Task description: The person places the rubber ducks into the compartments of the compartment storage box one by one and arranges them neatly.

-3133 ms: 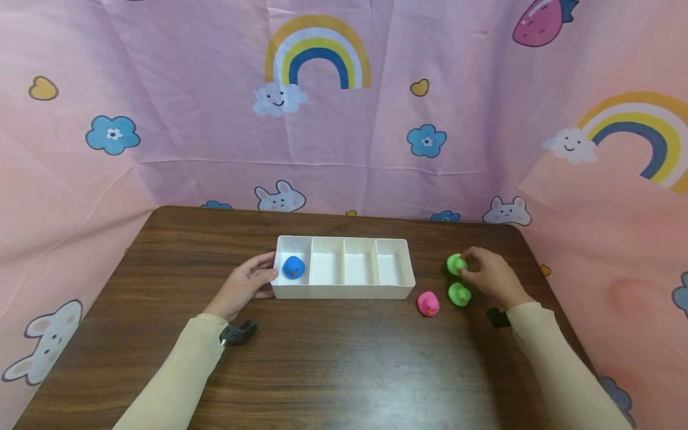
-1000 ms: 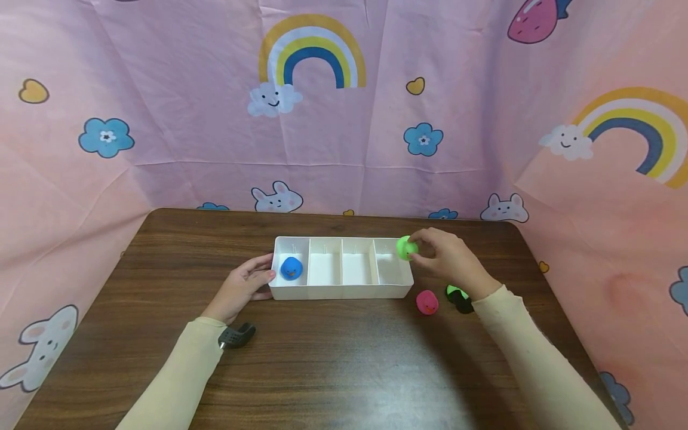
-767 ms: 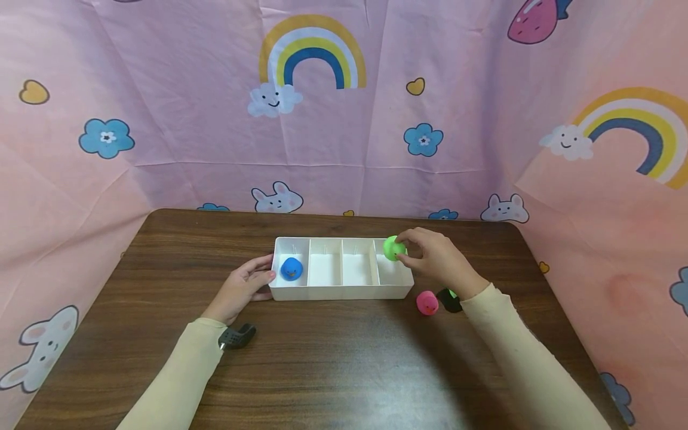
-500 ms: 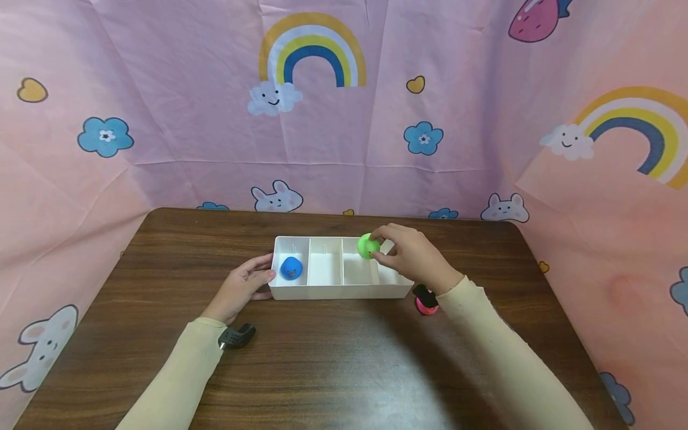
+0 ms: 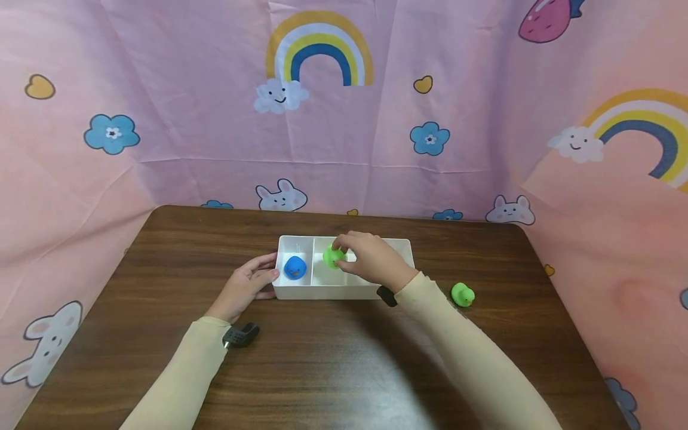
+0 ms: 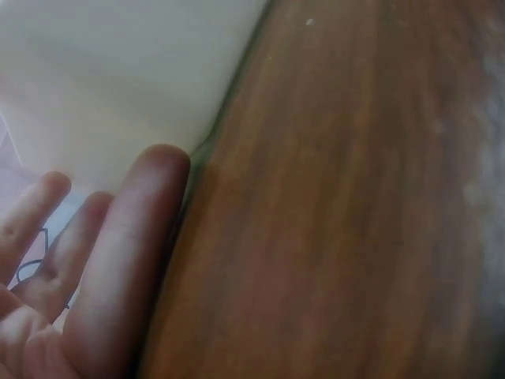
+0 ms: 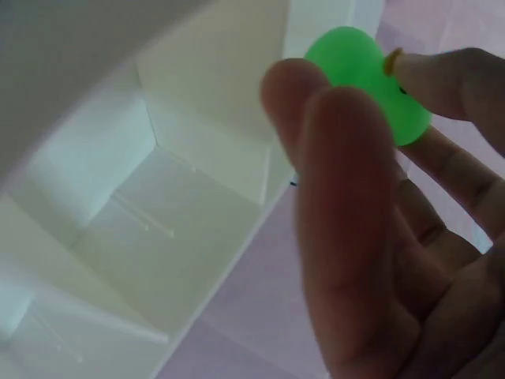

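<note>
A person's right hand [image 5: 373, 261] pinches a small bright green rubber duck [image 5: 334, 257] between thumb and fingertips, holding it above the second compartment from the left of a long white plastic divided tray [image 5: 344, 290] that sits at the middle of a dark brown wooden table [image 5: 322, 370]. In the right wrist view the same green rubber duck [image 7: 371, 83] hangs clear of the tray's white floor [image 7: 166, 237], with a finger [image 7: 347, 229] in front of it. The left hand [image 5: 248, 286] rests on the table with relaxed, nearly straight fingers touching the tray's left end wall; the left wrist view shows a fingertip [image 6: 154, 197] against that wall. A small blue rubber duck [image 5: 294, 267] sits in the leftmost compartment. A second green rubber duck [image 5: 461, 294] stands on the table to the right of the tray, apart from it. A pink patterned cloth backdrop [image 5: 484, 119] surrounds the table.
</note>
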Demonstrator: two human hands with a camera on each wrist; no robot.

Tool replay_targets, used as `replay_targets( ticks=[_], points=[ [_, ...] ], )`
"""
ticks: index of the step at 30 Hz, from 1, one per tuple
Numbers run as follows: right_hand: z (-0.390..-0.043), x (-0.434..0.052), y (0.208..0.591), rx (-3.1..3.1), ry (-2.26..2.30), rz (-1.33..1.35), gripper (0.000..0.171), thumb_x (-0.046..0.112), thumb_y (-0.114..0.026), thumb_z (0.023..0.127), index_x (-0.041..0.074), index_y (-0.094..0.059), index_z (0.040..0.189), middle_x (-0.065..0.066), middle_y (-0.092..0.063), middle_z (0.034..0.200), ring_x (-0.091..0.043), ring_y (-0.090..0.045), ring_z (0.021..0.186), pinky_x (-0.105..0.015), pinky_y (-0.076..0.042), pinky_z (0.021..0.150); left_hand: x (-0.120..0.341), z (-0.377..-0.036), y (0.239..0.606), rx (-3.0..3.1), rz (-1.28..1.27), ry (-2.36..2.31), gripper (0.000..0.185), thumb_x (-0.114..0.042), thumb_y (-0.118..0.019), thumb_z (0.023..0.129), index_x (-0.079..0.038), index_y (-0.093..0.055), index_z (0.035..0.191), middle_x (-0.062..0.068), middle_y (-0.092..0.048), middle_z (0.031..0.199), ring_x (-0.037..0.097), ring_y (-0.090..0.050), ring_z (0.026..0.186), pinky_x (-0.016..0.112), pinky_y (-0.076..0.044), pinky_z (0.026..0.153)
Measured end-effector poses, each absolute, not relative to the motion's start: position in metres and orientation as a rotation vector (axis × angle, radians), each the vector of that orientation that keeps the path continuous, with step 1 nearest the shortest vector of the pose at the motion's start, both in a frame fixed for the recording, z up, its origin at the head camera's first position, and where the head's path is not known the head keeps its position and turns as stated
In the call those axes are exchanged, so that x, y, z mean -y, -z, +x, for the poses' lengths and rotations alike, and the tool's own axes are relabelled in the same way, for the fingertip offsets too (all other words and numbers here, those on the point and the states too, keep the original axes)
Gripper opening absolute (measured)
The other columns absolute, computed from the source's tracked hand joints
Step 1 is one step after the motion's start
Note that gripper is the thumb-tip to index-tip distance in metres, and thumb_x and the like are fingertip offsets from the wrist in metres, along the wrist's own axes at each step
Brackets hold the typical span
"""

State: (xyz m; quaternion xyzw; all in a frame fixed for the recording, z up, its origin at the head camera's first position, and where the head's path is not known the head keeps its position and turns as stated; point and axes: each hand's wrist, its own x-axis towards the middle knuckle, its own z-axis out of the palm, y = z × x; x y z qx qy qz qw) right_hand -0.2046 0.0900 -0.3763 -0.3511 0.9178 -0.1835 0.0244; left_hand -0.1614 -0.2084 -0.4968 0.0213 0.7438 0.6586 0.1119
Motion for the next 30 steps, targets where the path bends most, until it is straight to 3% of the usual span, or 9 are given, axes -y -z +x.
replay_targets(
  ticks=[15, 30],
  points=[
    [-0.219, -0.068, 0.408, -2.827, 0.298, -1.072, 0.027, 0.034, -0.070, 0.084, 0.017, -0.065, 0.104, 0.005, -0.064, 0.088, -0.009, -0.056, 0.076, -0.025, -0.048, 0.068, 0.207, -0.160, 0.495, -2.188, 0.058, -1.937, 0.059, -0.043, -0.064, 0.089, -0.021, -0.044, 0.140, 0.009, -0.051, 0.135, 0.029, -0.057, 0.116, 0.042, -0.056, 0.081],
    [-0.224, -0.059, 0.422, -2.804, 0.254, -1.004, 0.026, 0.033, -0.069, 0.086, 0.018, -0.065, 0.107, 0.004, -0.064, 0.093, -0.012, -0.058, 0.081, -0.029, -0.051, 0.072, 0.206, -0.159, 0.493, -2.196, 0.080, -1.938, 0.060, -0.042, -0.062, 0.090, -0.017, -0.042, 0.142, 0.011, -0.049, 0.137, 0.030, -0.055, 0.118, 0.041, -0.056, 0.082]
  ],
)
